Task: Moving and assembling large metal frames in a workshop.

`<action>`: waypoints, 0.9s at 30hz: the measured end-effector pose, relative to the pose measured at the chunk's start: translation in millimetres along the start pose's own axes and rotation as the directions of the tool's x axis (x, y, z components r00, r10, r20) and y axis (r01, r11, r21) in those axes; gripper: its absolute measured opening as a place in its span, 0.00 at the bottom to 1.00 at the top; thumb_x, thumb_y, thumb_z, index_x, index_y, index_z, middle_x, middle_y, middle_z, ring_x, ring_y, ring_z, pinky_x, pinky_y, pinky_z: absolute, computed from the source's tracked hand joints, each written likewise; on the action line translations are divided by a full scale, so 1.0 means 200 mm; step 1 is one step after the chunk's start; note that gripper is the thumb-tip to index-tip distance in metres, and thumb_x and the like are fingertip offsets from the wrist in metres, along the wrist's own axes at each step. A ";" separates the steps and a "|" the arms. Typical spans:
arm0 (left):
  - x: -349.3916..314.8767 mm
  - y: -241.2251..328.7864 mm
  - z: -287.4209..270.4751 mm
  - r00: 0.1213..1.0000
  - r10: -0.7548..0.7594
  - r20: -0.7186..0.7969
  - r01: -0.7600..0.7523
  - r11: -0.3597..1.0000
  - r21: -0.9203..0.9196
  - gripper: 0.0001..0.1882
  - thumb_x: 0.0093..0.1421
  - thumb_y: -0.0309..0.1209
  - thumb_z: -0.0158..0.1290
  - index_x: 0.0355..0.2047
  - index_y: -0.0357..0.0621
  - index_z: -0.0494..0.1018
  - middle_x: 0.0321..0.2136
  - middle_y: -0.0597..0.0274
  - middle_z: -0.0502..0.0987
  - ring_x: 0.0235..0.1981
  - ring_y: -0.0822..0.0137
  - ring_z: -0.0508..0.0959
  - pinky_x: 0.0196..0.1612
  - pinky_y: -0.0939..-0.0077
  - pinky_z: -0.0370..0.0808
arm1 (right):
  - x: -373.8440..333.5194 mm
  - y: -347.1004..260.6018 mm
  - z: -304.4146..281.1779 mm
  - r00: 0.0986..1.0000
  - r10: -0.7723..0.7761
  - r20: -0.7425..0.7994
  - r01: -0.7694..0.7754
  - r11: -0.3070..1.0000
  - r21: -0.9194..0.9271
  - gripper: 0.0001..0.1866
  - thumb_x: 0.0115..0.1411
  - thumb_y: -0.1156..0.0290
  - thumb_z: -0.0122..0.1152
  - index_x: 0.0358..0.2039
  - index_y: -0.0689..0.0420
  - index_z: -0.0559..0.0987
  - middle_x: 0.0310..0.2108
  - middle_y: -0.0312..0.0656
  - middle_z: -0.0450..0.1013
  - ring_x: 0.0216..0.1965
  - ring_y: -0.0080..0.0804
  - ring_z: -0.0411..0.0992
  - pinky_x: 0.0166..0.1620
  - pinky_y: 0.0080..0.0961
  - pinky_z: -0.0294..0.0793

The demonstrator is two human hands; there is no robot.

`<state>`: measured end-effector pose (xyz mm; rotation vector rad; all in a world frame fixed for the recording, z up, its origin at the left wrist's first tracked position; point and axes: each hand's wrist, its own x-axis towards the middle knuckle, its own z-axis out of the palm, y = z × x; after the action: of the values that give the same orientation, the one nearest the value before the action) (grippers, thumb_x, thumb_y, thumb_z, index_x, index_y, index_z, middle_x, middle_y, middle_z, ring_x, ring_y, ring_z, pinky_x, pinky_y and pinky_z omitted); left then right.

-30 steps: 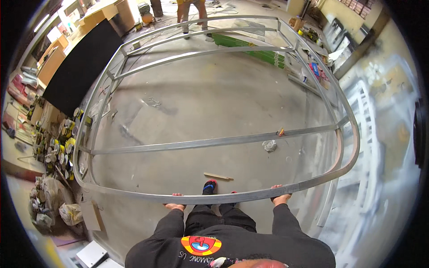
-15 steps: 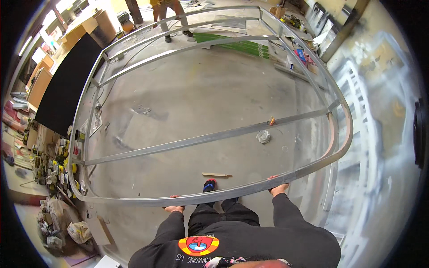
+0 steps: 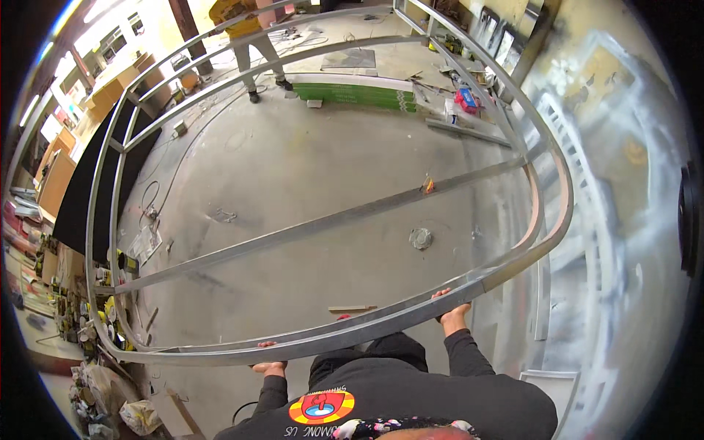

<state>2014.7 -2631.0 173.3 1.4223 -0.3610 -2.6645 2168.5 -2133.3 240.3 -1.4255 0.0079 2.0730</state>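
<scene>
A large metal frame (image 3: 352, 339) with rounded near corners stretches across the view, its far end running past the top edge. My left hand (image 3: 271, 367) grips its near rail from below, left of my body, with fingertips showing over the top. My right hand (image 3: 456, 317) is closed round the same rail further right, near the rounded corner. A long crossbar (image 3: 308, 229) slants between the frame's sides. On it sits a small orange piece (image 3: 428, 185), too small to name. A co-worker in a yellow top (image 3: 242, 28) stands behind the far rails; whether they hold the frame is hard to see.
Green-sided boards (image 3: 357, 97) lie on the floor ahead. Inside the frame's outline are a round metallic piece (image 3: 421, 238) and a wooden strip (image 3: 352, 309). A black panel (image 3: 88, 187) leans at left, above clutter. A paint-marked wall (image 3: 645, 220) rises at right.
The near rail has come closer to my body and its left end has shifted outward. More of the co-worker shows. The frame now covers most of my foot. Both hands keep their grip.
</scene>
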 end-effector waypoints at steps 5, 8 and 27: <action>-0.42 0.11 0.46 0.991 0.003 0.134 -0.009 0.999 0.043 0.27 0.54 0.56 0.36 0.28 0.45 0.71 0.24 0.61 0.75 0.28 0.61 0.76 0.40 0.58 0.75 | -0.34 -0.20 0.37 0.960 -0.030 0.280 0.036 0.999 -0.017 0.32 0.58 0.40 0.34 0.23 0.58 0.72 0.20 0.44 0.69 0.23 0.40 0.69 0.35 0.41 0.71; -0.64 0.20 0.59 0.859 -0.083 0.504 0.009 0.989 0.146 0.20 0.55 0.49 0.46 0.36 0.46 0.72 0.32 0.62 0.76 0.37 0.60 0.76 0.49 0.55 0.70 | -0.50 -0.17 0.62 0.675 -0.213 0.706 0.234 0.970 0.068 0.33 0.60 0.40 0.36 0.31 0.60 0.75 0.25 0.45 0.71 0.30 0.41 0.71 0.42 0.38 0.72; -1.29 -0.61 1.78 -0.163 0.544 0.823 0.313 0.820 -0.480 0.37 0.45 0.46 0.65 0.51 0.40 0.66 0.32 0.63 0.74 0.36 0.68 0.76 0.51 0.68 0.71 | -0.81 -0.80 1.87 -0.196 -0.361 0.912 -0.277 0.912 0.302 0.38 0.41 0.47 0.71 0.44 0.59 0.66 0.33 0.40 0.65 0.39 0.34 0.65 0.55 0.38 0.65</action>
<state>1865.7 -2403.7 540.6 -1.1883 0.2709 -2.5465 1969.0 -1954.9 586.2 0.9064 -0.2442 2.2938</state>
